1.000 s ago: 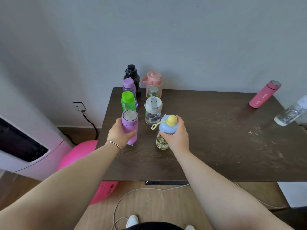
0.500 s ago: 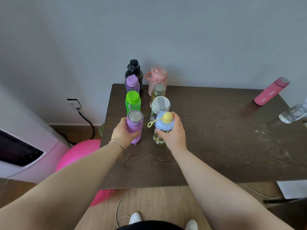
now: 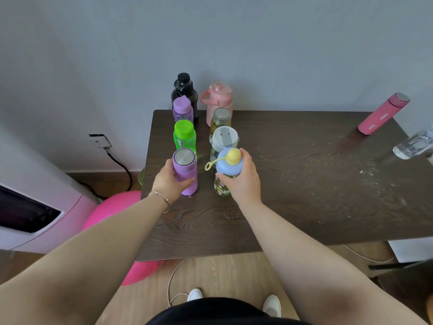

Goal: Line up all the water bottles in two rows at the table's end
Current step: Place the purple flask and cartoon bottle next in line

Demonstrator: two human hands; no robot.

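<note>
Two rows of bottles stand at the left end of the dark wooden table (image 3: 293, 195). The left row holds a black bottle (image 3: 184, 90), a purple-capped bottle (image 3: 182, 109), a green bottle (image 3: 184, 134) and a lilac flask (image 3: 185, 171), which my left hand (image 3: 167, 181) grips. The right row holds a pink jug (image 3: 219, 99), a metal-lidded clear bottle (image 3: 220, 118), a white-lidded clear bottle (image 3: 224, 139) and a blue-capped floral bottle (image 3: 228, 170), gripped by my right hand (image 3: 243, 181). A pink flask (image 3: 383, 113) and a clear bottle (image 3: 413, 144) stand at the far right.
A grey wall runs behind the table. A pink ball (image 3: 110, 207) and a white appliance (image 3: 35, 214) sit left of the table, with a wall socket and cable (image 3: 110, 151) above them. White cords (image 3: 173, 285) lie on the floor by my feet.
Both hands have slid the lilac flask and the blue-capped bottle a little farther up against the rows. The view has shifted slightly.
</note>
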